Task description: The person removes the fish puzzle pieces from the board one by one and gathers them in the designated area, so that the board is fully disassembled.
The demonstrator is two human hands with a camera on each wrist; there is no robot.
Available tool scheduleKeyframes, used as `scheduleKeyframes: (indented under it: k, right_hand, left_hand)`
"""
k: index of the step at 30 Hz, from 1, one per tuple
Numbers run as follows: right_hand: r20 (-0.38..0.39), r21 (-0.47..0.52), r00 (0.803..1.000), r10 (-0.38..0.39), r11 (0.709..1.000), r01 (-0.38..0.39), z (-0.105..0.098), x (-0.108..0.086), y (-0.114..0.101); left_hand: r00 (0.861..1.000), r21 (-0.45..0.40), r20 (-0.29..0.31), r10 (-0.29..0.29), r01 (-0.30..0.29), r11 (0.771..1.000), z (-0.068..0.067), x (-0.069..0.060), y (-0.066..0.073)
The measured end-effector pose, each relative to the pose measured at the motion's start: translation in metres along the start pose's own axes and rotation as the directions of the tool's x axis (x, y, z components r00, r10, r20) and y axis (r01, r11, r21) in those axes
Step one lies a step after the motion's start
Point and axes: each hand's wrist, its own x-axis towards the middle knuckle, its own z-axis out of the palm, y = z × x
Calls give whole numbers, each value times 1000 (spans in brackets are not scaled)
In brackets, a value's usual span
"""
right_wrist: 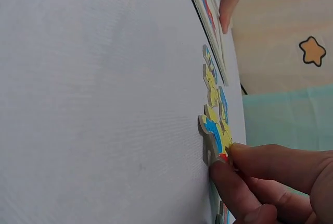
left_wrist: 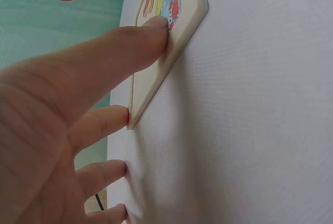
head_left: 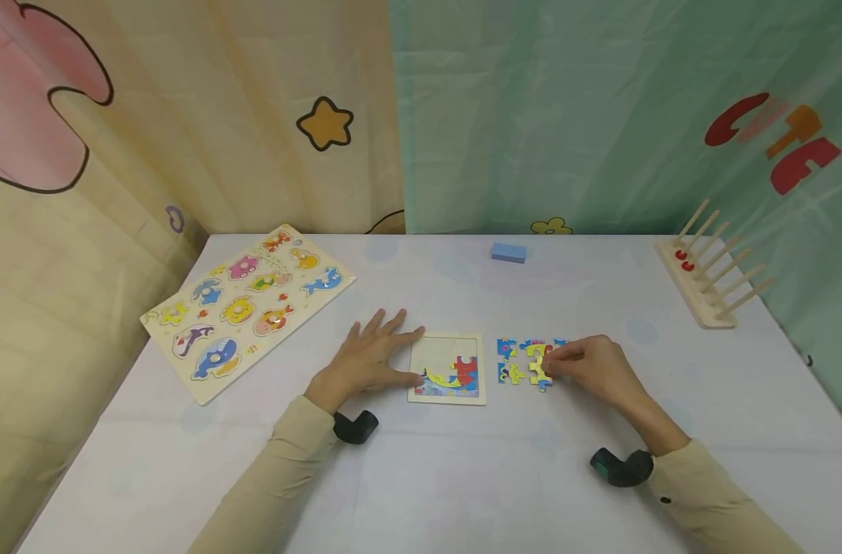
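A square wooden puzzle tray (head_left: 447,406) lies flat, with several jigsaw pieces joined along its lower and right parts and bare wood above. My left hand (head_left: 369,355) is spread at its left side; the thumb (left_wrist: 153,31) presses on the lower left corner and the index fingertip touches the upper left corner. To the right of the tray my right hand (head_left: 599,371) pinches a yellow and blue jigsaw piece (right_wrist: 212,130) between thumb and fingers. It looks slightly tilted off the table. Loose jigsaw pieces (head_left: 507,373) lie beside it, some partly hidden by the hand.
On the left lies a wooden peg board (head_left: 255,296) with sea animals. A blue block (head_left: 508,252) sits near the far edge. At the back right stands a wooden rack (head_left: 698,292) with upright pegs and two red beads. Curtains (head_left: 601,115) hang behind the white table (head_left: 449,477).
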Motion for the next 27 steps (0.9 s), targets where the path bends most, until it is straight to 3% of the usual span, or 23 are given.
scheduleKeyframes:
  k: [27]
  right_hand:
    - [-56,-47,998,-26,999,24,3,1,-4]
  left_hand:
    - [1000,-7,-12,9,-9,1000,1,0,-1]
